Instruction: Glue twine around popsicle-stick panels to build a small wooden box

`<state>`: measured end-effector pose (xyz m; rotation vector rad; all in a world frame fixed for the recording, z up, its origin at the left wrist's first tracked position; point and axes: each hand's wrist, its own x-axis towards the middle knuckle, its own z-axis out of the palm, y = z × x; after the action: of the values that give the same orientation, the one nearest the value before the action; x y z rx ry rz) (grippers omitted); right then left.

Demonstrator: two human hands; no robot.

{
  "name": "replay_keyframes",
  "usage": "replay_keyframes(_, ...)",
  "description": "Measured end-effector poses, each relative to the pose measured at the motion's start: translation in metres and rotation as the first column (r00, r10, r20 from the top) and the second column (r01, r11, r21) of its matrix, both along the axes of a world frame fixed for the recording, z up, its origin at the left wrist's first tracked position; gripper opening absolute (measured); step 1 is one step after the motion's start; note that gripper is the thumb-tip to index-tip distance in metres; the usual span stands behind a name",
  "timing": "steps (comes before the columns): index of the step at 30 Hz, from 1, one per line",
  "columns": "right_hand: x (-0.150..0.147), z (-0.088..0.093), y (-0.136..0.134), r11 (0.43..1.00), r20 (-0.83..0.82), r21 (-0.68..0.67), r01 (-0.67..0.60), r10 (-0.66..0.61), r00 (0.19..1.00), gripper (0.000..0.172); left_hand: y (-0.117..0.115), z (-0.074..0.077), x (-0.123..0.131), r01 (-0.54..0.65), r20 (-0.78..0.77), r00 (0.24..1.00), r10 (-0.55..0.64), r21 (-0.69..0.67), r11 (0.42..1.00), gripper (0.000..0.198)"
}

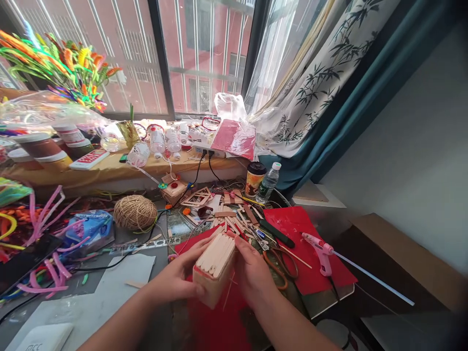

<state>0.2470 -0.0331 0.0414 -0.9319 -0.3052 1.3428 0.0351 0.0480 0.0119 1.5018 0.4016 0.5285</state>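
Between my two hands is a small box (216, 256) with pale craft sticks laid side by side across its top. My left hand (183, 275) grips its left side, the thumb resting near the front lower corner. The right side is held by my right hand (252, 268), its fingers close to the far top edge. The box is raised and tilted above a red sheet (215, 331). Beyond it lies a pile of loose craft sticks (228, 219). Orange-handled scissors (281, 268) rest just right of my right hand.
A pink glue gun (321, 251) with a long glue stick lies on red paper (303, 229) at right. A twine ball (135, 213), water bottle (268, 184), paper cup (255, 179) and small wooden box (175, 189) stand farther back. Pink pipe cleaners (54, 263) spread at left.
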Motion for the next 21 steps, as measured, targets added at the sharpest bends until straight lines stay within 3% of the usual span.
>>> replay_keyframes(2,-0.002,-0.001,0.002,0.994,-0.010,0.002,0.112,-0.112,0.994,0.050,0.003,-0.002,0.002,-0.082,-0.004,0.997,0.082,-0.074,0.994,0.088)
replay_keyframes(4,-0.006,-0.005,0.004,0.980,0.015,0.007,0.197,-0.197,0.980,0.050,0.002,-0.002,0.005,-0.238,-0.041,0.971,0.235,-0.096,0.966,0.077)
replay_keyframes(6,-0.010,-0.011,0.006,0.970,0.072,-0.002,0.245,-0.244,0.967,0.047,-0.003,-0.003,0.008,-0.431,-0.077,0.901,0.426,-0.055,0.901,0.070)
replay_keyframes(8,-0.015,-0.016,0.006,0.965,0.135,-0.008,0.264,-0.260,0.956,0.046,-0.009,-0.002,0.011,-0.551,-0.049,0.834,0.550,-0.007,0.835,0.071)
replay_keyframes(13,-0.015,-0.013,-0.002,0.957,0.326,0.135,0.255,-0.286,0.901,0.042,-0.020,0.009,0.010,-0.475,-0.014,0.878,0.478,0.100,0.874,0.088)
replay_keyframes(17,-0.004,-0.005,-0.008,0.951,0.475,0.239,0.197,-0.292,0.830,0.035,-0.022,0.011,0.009,-0.463,-0.033,0.886,0.462,-0.043,0.885,0.082)
replay_keyframes(21,0.000,-0.002,-0.013,0.984,0.364,0.168,0.065,-0.123,0.923,0.041,-0.025,0.008,0.012,-0.424,-0.082,0.904,0.419,-0.047,0.905,0.081)
